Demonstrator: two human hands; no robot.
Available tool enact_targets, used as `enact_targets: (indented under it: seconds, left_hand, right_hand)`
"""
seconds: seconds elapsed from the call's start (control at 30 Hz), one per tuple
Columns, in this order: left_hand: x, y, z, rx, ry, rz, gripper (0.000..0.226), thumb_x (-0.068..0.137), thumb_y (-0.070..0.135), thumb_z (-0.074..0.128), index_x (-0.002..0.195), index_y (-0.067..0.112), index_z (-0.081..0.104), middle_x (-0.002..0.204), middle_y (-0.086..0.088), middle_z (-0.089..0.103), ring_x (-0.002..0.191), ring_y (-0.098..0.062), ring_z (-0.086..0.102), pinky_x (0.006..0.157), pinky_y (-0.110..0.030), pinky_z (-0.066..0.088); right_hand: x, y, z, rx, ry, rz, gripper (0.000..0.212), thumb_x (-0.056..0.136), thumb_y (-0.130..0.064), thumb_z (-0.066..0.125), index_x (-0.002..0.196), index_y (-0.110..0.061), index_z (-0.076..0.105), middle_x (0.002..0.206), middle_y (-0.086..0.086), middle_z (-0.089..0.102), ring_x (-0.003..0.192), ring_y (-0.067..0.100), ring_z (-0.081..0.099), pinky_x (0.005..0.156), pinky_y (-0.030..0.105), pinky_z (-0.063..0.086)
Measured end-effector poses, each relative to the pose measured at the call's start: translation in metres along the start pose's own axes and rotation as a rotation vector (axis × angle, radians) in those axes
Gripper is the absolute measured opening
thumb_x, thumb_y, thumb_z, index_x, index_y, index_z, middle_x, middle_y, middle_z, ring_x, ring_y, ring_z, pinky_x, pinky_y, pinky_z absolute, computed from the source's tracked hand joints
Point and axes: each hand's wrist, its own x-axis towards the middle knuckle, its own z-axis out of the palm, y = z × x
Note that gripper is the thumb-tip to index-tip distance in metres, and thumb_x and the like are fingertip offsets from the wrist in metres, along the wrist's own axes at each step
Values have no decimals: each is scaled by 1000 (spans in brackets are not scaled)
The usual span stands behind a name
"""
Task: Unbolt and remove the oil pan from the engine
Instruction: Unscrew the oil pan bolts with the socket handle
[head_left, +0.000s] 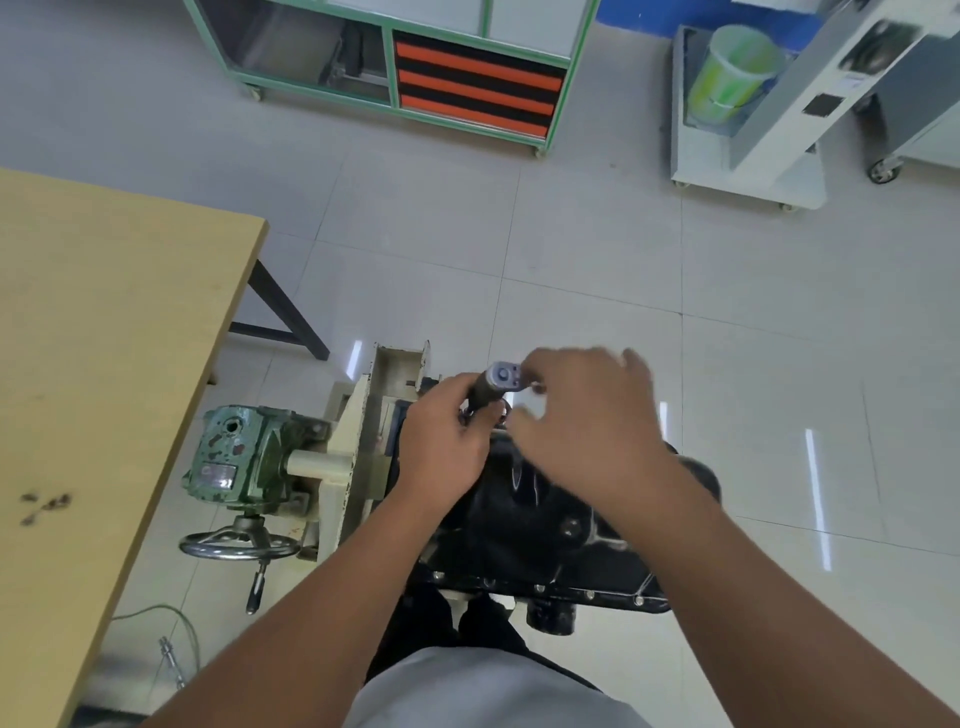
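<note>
The left hand (441, 436) grips the dark shaft of a ratchet wrench (493, 383), fingers curled round it just below the grey head. The right hand (587, 415) reaches in from the other side, thumb and forefinger pinching at the head of the tool; motion blur hides whether they turn a selector or seat a socket. Both hands work at the far end of the black oil pan (545, 519), which sits uppermost on the engine, itself clamped in a cream engine stand (358, 415). A row of bolts (589, 594) shows along the pan's near flange, so the pan is judged to be fastened and the unbolting step under way, with removal some way off. The next move probably calls for setting the tool squarely on a far-edge bolt head before turning, lest it slip. Left of the stand sit a green gearbox (239, 457) and a handwheel (239, 543). A wooden surface (104, 338) stands to the left, bearing a few small dark pieces (47, 505), perhaps removed bolts. The floor is pale glossy tile; beyond stand a green-framed cabinet (395, 57) with orange drawers and a white cart (748, 119) holding a green bucket (732, 73).
</note>
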Motion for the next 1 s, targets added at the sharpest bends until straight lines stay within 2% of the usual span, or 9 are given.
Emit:
enact_targets:
  seconds: [0.1,0.23,0.3,0.43,0.57,0.63,0.77,0.87,1.0]
  left_hand:
    - [1,-3,-1,-78,14,-73,4,87,32,66,87,34,69,81,15,69,74,-5,61,67,-28,46]
    - [0,0,-1,-16,-3,-32,20,90,21,76,92,40,69,85,22,68,72,0,57,65,-14,39]
    - [0,0,0,-33,20,-51,14,91,22,75,97,34,72,85,18,69,75,-3,59,67,-21,43]
    - [-1,-3,0,-94,68,-90,5,83,24,66,80,25,69,75,16,65,68,-2,53,63,-22,39]
    - [-2,0,-1,-15,1,-53,15,87,22,79,88,34,70,90,23,69,84,0,61,69,-14,42]
    - [-3,0,-1,-7,-6,-32,14,87,26,77,90,37,70,91,25,67,84,1,60,69,-12,39]
    - [-3,-1,-2,-90,42,-10,11,83,35,67,73,37,64,75,16,63,69,-3,52,61,-18,36]
    - [-3,-1,-2,-53,16,-29,18,86,23,79,89,40,72,87,27,67,75,2,57,66,-12,39]
    - [-5,0,-4,-91,35,-3,32,83,14,71,87,46,70,85,28,67,76,3,59,66,-10,42]
  right_hand:
    - [-15,-10,6,196,-206,-16,19,77,-39,64,90,-30,54,82,-9,64,77,17,61,70,33,50]
    - [7,8,-9,-77,68,86,29,87,-31,58,115,-32,65,104,-9,68,107,22,61,109,48,39]
    - [0,3,-6,-72,78,53,25,86,-35,55,110,-30,62,99,-8,68,103,24,61,109,49,36]
    - [-21,-14,9,83,-210,-62,14,76,-39,60,77,-27,53,75,-9,61,77,19,61,72,34,47]
    - [7,6,-9,7,57,89,29,88,-24,57,113,-33,68,104,-10,69,112,20,60,115,49,33]
    - [2,3,-3,-37,70,38,26,90,-28,54,113,-30,65,100,-8,70,105,22,63,118,51,28]
    - [-17,-10,9,168,-168,-24,21,80,-34,61,100,-30,55,86,-8,66,78,21,64,77,36,54]
    - [1,-2,0,9,-24,-15,39,81,-24,62,119,-35,62,103,-9,72,94,19,66,90,36,47]
    - [-4,-12,14,-24,31,-138,25,93,-38,59,116,-29,60,98,-6,67,91,22,63,67,30,38]
